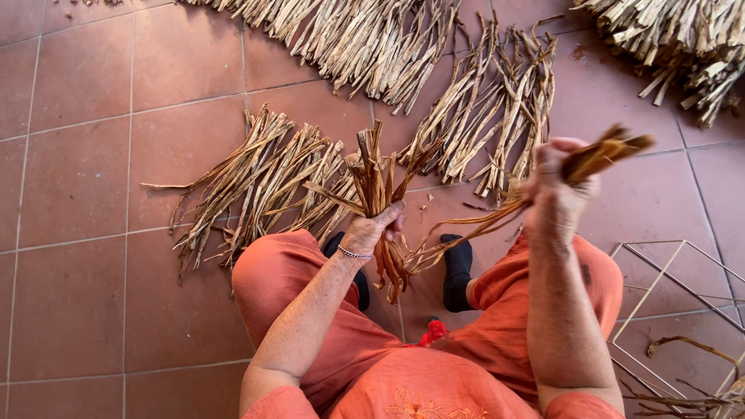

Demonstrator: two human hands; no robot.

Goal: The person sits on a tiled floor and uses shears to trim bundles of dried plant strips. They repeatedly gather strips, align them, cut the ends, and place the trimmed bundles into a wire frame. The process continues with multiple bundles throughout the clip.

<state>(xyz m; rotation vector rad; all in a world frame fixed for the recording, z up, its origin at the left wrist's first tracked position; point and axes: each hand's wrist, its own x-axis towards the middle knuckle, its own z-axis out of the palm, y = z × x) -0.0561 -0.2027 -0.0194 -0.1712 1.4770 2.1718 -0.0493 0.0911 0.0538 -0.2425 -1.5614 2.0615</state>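
My left hand is closed around a small bundle of dried brown plant strips, held upright between my knees, with the lower ends hanging below the fist. My right hand is raised to the right and grips a few long strips. These strips run down and left from the fist to the bundle under my left hand. I wear orange clothes and black socks, and sit over a tiled floor.
Loose piles of dried strips lie on the red-brown tiles: one just ahead of my left knee, one ahead centre, larger heaps at the top and top right. A white wire frame stands at the right.
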